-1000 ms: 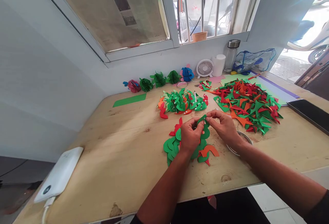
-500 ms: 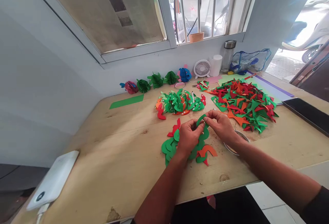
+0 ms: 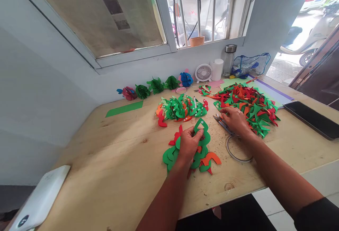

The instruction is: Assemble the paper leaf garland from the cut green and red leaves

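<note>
My left hand (image 3: pixel 189 141) grips a green paper cutout (image 3: pixel 205 138) with curved edges, thumb on its face. A pale patch and a small white square show near its upper end. Beneath this hand lie more green cut pieces (image 3: pixel 171 155), with red bits and an orange arch-shaped piece (image 3: pixel 211 158) beside them. Off to the right, my right hand (image 3: pixel 235 120) hovers by the edge of the scrap pile (image 3: pixel 246 100), fingertips pinched together; whatever is between them cannot be made out. Just under it rest small scissors (image 3: pixel 224 124), partly covered by the hand.
A ring (image 3: pixel 228 149) lies by my right forearm. Behind are a heap of patched cutouts (image 3: pixel 180 107), folded paper figures (image 3: pixel 156 85), a fan (image 3: pixel 203 72) and a glass bottle (image 3: pixel 229 61). A phone (image 3: pixel 314 118) sits right, a white device (image 3: pixel 45 195) left.
My right hand has left the green cutout and moved right, beside the scrap pile, uncovering the scissors and ring. My left hand still holds the cutout, its pale patches now showing. The view has shifted slightly.
</note>
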{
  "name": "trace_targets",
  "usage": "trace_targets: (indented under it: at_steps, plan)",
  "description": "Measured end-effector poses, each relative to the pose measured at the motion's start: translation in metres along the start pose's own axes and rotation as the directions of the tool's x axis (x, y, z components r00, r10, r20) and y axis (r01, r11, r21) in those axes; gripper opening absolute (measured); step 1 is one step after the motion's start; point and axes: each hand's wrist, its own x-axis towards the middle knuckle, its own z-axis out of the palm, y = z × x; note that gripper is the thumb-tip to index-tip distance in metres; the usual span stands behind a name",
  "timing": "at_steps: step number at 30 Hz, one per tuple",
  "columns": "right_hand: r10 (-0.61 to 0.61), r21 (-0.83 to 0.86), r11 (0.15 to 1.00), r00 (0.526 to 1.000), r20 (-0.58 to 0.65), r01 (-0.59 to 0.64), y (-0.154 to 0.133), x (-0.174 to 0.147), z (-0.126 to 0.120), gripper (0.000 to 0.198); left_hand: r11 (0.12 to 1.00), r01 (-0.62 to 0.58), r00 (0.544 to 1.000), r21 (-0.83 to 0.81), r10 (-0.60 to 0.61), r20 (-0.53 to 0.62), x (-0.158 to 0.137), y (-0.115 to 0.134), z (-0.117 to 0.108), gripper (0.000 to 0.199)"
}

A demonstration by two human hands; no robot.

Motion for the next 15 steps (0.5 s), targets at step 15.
trace_targets:
  at_steps: [15]
  plan:
    - [-0.106, -0.243, 0.962, 0.991, 0.081, 0.123, 0.000, -0.002, 0.016, 0.017, 0.949, -0.239, 0.915, 0.203, 0.151, 0.373, -0.010, 0.000, 0.008, 0.021]
